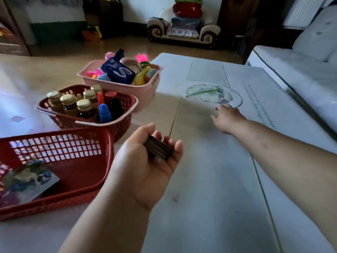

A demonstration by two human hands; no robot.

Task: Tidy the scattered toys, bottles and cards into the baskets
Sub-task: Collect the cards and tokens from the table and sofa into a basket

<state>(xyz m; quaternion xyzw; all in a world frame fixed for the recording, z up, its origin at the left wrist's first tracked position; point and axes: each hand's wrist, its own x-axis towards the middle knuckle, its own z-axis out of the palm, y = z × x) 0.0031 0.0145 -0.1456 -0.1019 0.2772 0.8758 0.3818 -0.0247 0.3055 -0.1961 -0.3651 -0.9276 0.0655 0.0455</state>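
My left hand (145, 161) is palm up and grips a dark stack of cards (158, 147), just right of a wide red basket (107, 143) with a picture card (27, 181) lying inside. My right hand (227, 118) reaches forward over the white sheet with its fingers loosely spread, holding nothing. A smaller red basket (127, 106) holds several gold-capped bottles (83, 106) and coloured bottles. Behind it a pink basket (145, 90) is full of toys, with a blue pouch (118, 71) on top.
The white sheet (209, 170) carries a printed leaf circle (209, 94) just beyond my right hand. A grey sofa (310, 57) runs along the right. A small toy sofa with stacked cushions (184, 28) stands on the floor at the back.
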